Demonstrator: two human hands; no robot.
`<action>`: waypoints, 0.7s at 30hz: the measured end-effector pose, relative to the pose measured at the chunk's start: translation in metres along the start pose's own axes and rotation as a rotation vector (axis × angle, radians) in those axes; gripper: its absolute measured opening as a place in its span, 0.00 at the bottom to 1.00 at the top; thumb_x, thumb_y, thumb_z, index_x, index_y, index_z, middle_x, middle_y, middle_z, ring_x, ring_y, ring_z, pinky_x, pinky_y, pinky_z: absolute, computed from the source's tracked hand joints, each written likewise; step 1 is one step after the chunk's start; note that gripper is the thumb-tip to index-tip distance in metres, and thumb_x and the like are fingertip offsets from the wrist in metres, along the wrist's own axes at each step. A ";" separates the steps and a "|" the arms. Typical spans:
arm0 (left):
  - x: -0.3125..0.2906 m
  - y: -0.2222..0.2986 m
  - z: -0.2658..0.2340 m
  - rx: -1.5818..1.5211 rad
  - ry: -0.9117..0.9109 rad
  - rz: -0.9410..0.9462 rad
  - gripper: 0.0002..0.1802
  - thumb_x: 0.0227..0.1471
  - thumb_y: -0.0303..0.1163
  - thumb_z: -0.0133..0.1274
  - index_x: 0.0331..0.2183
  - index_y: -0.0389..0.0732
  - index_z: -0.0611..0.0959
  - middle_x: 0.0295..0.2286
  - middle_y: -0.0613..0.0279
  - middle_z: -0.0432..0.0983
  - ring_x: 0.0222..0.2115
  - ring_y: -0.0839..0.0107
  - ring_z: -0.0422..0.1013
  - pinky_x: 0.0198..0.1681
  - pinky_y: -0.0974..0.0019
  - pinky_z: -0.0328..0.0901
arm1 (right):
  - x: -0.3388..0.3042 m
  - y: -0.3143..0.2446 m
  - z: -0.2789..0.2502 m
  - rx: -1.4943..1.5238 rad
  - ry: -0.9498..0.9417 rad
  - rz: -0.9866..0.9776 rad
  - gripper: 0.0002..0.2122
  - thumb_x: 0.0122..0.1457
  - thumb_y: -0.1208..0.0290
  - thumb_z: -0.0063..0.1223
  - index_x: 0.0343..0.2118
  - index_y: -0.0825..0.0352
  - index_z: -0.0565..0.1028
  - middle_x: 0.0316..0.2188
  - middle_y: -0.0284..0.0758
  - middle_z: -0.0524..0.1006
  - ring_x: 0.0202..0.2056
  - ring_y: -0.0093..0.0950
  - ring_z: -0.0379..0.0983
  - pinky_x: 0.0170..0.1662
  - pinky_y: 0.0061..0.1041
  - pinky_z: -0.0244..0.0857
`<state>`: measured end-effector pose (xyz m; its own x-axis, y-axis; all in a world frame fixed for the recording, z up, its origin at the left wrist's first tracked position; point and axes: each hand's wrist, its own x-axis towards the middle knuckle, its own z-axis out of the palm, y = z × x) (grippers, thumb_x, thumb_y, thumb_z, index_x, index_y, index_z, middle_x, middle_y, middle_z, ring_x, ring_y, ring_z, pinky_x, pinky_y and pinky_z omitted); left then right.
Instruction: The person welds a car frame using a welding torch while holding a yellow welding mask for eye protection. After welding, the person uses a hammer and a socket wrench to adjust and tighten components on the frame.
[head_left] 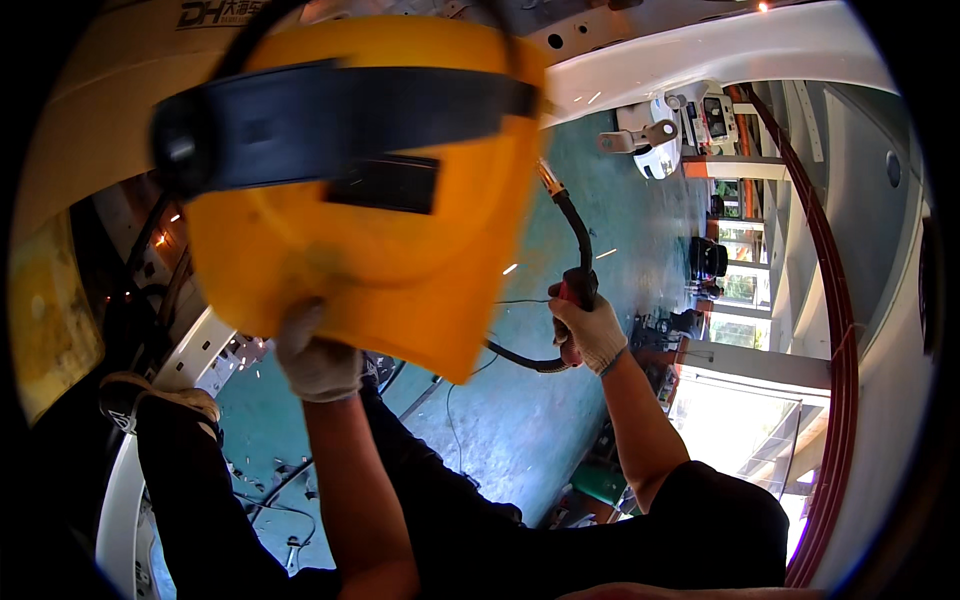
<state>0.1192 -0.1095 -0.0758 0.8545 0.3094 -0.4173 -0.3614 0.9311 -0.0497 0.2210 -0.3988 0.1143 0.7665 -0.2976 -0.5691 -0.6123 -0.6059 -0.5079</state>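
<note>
- Yellow plastic welding shield (380, 240), with a black band across its upper part and a dark viewing window, fills the upper left of the view; the left hand (318, 355), in a pale work glove, has its fingers (300, 325) wrapped tight around the handle at the shield's lower edge.
- The shield's face is tilted, its long axis running from upper left down to lower right.
- The right hand (588, 330), also gloved, has its fingers curled firmly around the red-and-black grip of a welding torch (572, 240).
- The torch's long axis runs upward from the grip: its black neck curves up and to the left, with the brass-coloured nozzle pointing toward the white metal beam (720, 50) overhead.
- A black cable (520, 358) loops from below the grip down toward the shield's lower corner.
- Sparks scatter low on the left over the green floor (520, 420).
</note>
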 end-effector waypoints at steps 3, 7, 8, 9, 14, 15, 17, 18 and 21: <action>0.003 0.034 -0.022 -0.013 0.072 0.071 0.39 0.49 0.22 0.56 0.64 0.35 0.69 0.56 0.49 0.75 0.58 0.52 0.73 0.64 0.43 0.67 | 0.004 0.004 -0.004 -0.062 0.012 -0.009 0.17 0.60 0.69 0.62 0.48 0.73 0.77 0.24 0.33 0.76 0.22 0.24 0.74 0.28 0.29 0.73; 0.001 0.052 -0.039 0.020 0.094 0.129 0.38 0.50 0.23 0.55 0.64 0.34 0.70 0.56 0.49 0.75 0.58 0.52 0.73 0.63 0.43 0.68 | 0.005 0.003 -0.005 -0.056 0.006 0.008 0.15 0.60 0.70 0.63 0.47 0.72 0.78 0.25 0.32 0.77 0.23 0.23 0.74 0.28 0.27 0.72; 0.001 0.052 -0.042 0.021 0.119 0.130 0.38 0.50 0.23 0.55 0.64 0.34 0.70 0.56 0.49 0.75 0.58 0.52 0.73 0.63 0.44 0.68 | 0.004 0.002 -0.005 -0.056 0.005 0.009 0.15 0.60 0.70 0.63 0.46 0.72 0.78 0.25 0.32 0.77 0.23 0.23 0.74 0.28 0.27 0.72; 0.000 0.052 -0.044 0.022 0.144 0.131 0.38 0.50 0.23 0.55 0.64 0.34 0.70 0.56 0.49 0.75 0.58 0.53 0.73 0.63 0.44 0.68 | 0.004 0.002 -0.005 -0.057 0.005 0.009 0.15 0.60 0.70 0.64 0.46 0.72 0.78 0.25 0.32 0.77 0.23 0.23 0.74 0.28 0.27 0.72; 0.002 0.046 -0.045 0.035 0.105 0.107 0.39 0.49 0.24 0.57 0.63 0.34 0.70 0.56 0.49 0.75 0.58 0.52 0.73 0.63 0.45 0.68 | 0.005 0.004 -0.008 -0.058 0.000 0.010 0.15 0.59 0.69 0.64 0.46 0.72 0.78 0.26 0.32 0.77 0.23 0.23 0.74 0.28 0.27 0.72; 0.002 0.044 -0.043 0.040 0.094 0.105 0.38 0.49 0.25 0.58 0.63 0.34 0.71 0.56 0.49 0.75 0.58 0.52 0.73 0.63 0.45 0.68 | 0.005 0.004 -0.009 -0.055 -0.003 0.009 0.15 0.59 0.69 0.64 0.46 0.72 0.78 0.26 0.32 0.77 0.23 0.23 0.74 0.28 0.27 0.72; 0.001 0.040 -0.040 0.043 0.109 0.105 0.38 0.49 0.24 0.58 0.63 0.35 0.71 0.56 0.49 0.75 0.58 0.52 0.73 0.64 0.45 0.67 | 0.004 0.002 -0.010 -0.074 0.013 0.004 0.14 0.59 0.69 0.64 0.45 0.71 0.78 0.26 0.32 0.77 0.23 0.23 0.74 0.28 0.28 0.72; 0.001 0.039 -0.039 0.045 0.116 0.106 0.38 0.49 0.24 0.58 0.63 0.35 0.71 0.56 0.49 0.75 0.58 0.52 0.73 0.64 0.45 0.67 | 0.004 0.001 -0.011 -0.084 0.020 0.001 0.14 0.59 0.69 0.64 0.45 0.71 0.79 0.26 0.32 0.77 0.23 0.23 0.74 0.28 0.28 0.71; 0.002 0.037 -0.039 0.075 0.143 0.123 0.39 0.47 0.24 0.59 0.63 0.34 0.71 0.55 0.49 0.75 0.57 0.52 0.73 0.64 0.45 0.67 | 0.004 -0.001 -0.012 -0.094 0.019 0.002 0.14 0.59 0.69 0.64 0.44 0.71 0.79 0.26 0.32 0.77 0.23 0.23 0.74 0.28 0.27 0.72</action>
<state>0.0932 -0.0814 -0.1138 0.7421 0.3958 -0.5410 -0.4260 0.9016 0.0752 0.2268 -0.4087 0.1204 0.7692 -0.3126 -0.5573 -0.5939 -0.6718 -0.4428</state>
